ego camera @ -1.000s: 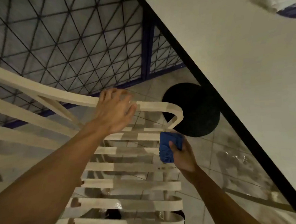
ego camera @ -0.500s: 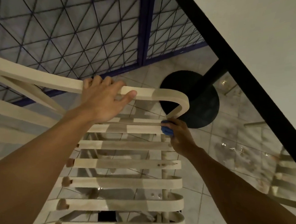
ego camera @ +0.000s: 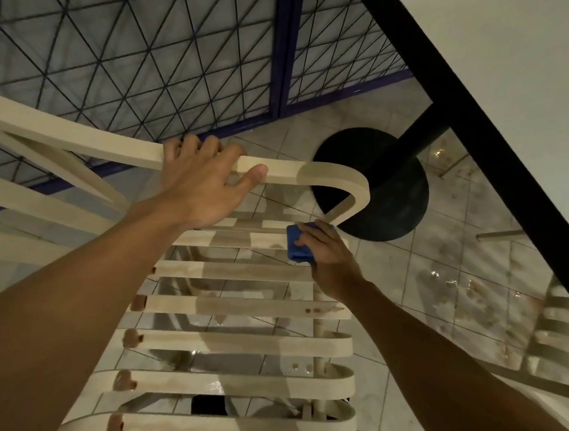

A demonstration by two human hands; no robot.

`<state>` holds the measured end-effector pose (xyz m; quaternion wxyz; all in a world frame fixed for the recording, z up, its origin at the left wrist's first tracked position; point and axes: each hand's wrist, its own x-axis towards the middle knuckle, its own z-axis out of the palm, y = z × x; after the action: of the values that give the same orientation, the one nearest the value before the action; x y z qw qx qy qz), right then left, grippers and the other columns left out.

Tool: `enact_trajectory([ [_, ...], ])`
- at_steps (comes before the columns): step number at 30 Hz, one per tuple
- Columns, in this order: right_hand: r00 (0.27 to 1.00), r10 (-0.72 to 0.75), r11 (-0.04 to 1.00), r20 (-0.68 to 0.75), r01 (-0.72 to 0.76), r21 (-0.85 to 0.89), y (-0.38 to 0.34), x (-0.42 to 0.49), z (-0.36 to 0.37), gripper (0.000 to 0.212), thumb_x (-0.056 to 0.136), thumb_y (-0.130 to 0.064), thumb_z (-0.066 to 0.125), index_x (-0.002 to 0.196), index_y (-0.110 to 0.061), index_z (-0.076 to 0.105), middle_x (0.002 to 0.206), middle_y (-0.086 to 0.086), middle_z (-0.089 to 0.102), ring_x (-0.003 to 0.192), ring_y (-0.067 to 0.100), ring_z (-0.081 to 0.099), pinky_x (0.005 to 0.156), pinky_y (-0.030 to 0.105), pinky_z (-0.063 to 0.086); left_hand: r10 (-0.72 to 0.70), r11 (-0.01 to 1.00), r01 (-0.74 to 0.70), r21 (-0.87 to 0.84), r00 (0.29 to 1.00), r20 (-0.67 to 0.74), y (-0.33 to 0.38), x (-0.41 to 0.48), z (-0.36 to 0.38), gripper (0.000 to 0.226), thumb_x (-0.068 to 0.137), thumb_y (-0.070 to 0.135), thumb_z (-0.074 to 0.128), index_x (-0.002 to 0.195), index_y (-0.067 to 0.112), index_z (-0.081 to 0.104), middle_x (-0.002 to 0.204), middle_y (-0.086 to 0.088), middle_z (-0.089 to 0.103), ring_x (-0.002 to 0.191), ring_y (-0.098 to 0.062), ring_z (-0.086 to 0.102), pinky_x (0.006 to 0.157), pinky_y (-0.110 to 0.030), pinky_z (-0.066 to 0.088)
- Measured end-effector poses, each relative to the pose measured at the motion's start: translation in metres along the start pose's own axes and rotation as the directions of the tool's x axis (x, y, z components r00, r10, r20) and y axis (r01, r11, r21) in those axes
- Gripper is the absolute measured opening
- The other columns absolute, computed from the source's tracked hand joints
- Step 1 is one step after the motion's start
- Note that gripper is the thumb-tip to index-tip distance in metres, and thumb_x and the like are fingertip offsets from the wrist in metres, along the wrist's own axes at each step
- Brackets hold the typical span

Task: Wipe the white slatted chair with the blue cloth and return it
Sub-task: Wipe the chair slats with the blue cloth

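The person's left hand (ego camera: 201, 187) grips the white slatted chair (ego camera: 248, 305) by its curved top rail (ego camera: 71, 135). The fingers (ego camera: 213, 145) are curled over the far side of the rail and the thumb lies stretched along its near side. The right hand (ego camera: 331, 262) holds the blue cloth (ego camera: 296, 248), folded into a thick pad, with its fingers curled round it and the thumb across its top. The cloth is pressed against a far slat at the right edge of the seat, just below the bend where the rail turns down. The chair stands on a glossy tiled floor (ego camera: 423, 266). The round black base (ego camera: 395, 195) of a white bench (ego camera: 506, 45) sits just beyond it, and a wire grille (ego camera: 127, 58) runs along the far side.
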<state>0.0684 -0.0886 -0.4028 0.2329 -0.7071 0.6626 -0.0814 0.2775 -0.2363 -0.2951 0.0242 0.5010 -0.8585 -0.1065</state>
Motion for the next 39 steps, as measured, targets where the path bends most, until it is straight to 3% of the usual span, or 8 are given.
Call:
enact_trajectory([
  [6,0.993,0.112,0.989,-0.019,-0.110,0.102,0.020,-0.017,-0.015,0.035,0.084,0.004,0.066,0.116,-0.009,0.061,0.149,0.003,0.043,0.143,0.020,0.032,0.110,0.035,0.040,-0.003,1.000,0.003,-0.004,1.000,0.010,0.000,-0.001,-0.001,0.073,0.090,0.078,0.013,0.126,0.030,0.054,0.098,0.005,0.042,0.101,-0.021,0.036,0.102,-0.045,0.022],
  [13,0.982,0.189,0.977,-0.013,-0.187,0.098,0.014,-0.012,-0.018,0.031,0.083,0.002,0.068,0.110,-0.009,0.061,0.140,0.007,0.050,0.134,0.022,0.043,0.108,0.026,0.034,-0.010,1.000,0.010,0.009,0.999,0.042,0.001,0.001,0.000,0.070,0.090,0.077,0.012,0.125,0.032,0.052,0.103,0.005,0.040,0.111,-0.028,0.041,0.106,-0.048,0.020],
  [16,0.982,0.185,0.979,0.021,-0.186,0.085,-0.007,0.004,-0.012,0.033,0.083,0.008,0.061,0.110,-0.010,0.062,0.133,0.006,0.051,0.130,0.022,0.041,0.107,0.031,0.037,-0.007,1.000,0.006,0.019,0.999,0.041,0.001,0.001,0.002,0.071,0.090,0.077,0.011,0.124,0.031,0.052,0.106,0.004,0.044,0.112,-0.028,0.041,0.105,-0.048,0.021],
  [21,0.990,0.143,0.990,0.009,-0.143,0.005,-0.027,0.012,0.006,0.041,0.085,0.010,0.057,0.119,-0.013,0.061,0.146,0.002,0.045,0.146,0.025,0.020,0.120,0.037,0.012,0.001,1.000,-0.001,0.012,1.000,0.029,-0.002,0.002,0.004,0.071,0.090,0.078,0.010,0.123,0.032,0.052,0.102,0.006,0.039,0.110,-0.027,0.041,0.103,-0.047,0.021],
  [26,0.995,0.080,0.996,0.059,-0.082,0.040,-0.005,-0.002,-0.002,0.039,0.086,0.010,0.058,0.120,-0.010,0.063,0.152,0.004,0.040,0.148,0.027,0.019,0.116,0.046,0.031,0.014,1.000,-0.014,0.014,1.000,0.011,-0.002,0.001,0.004,0.073,0.090,0.078,0.009,0.124,0.031,0.053,0.101,0.005,0.041,0.107,-0.026,0.041,0.102,-0.046,0.021],
  [29,0.991,0.132,0.982,-0.015,-0.129,0.136,0.010,-0.016,-0.011,0.040,0.084,0.010,0.063,0.119,-0.009,0.064,0.149,0.004,0.043,0.146,0.023,0.027,0.106,0.041,0.044,0.006,1.000,-0.006,0.013,1.000,0.015,-0.002,0.001,0.002,0.072,0.089,0.078,0.010,0.122,0.031,0.053,0.099,0.005,0.041,0.105,-0.024,0.039,0.102,-0.045,0.021],
  [36,0.973,0.231,0.963,-0.027,-0.224,0.152,0.018,-0.020,-0.014,0.033,0.082,0.003,0.070,0.112,-0.008,0.064,0.145,0.005,0.048,0.140,0.022,0.037,0.108,0.024,0.032,-0.003,1.000,0.003,0.023,0.999,0.032,0.001,0.001,0.001,0.073,0.089,0.077,0.010,0.126,0.030,0.052,0.101,0.004,0.041,0.107,-0.026,0.039,0.102,-0.046,0.022],
  [39,0.954,0.300,0.949,-0.031,-0.294,0.114,-0.002,-0.008,-0.007,0.040,0.083,0.005,0.065,0.119,-0.012,0.062,0.146,0.004,0.044,0.143,0.020,0.029,0.113,0.029,0.033,-0.003,1.000,0.002,0.018,0.999,0.033,0.001,0.002,0.001,0.074,0.088,0.077,0.010,0.128,0.029,0.051,0.101,0.004,0.041,0.108,-0.026,0.039,0.102,-0.046,0.021],
])
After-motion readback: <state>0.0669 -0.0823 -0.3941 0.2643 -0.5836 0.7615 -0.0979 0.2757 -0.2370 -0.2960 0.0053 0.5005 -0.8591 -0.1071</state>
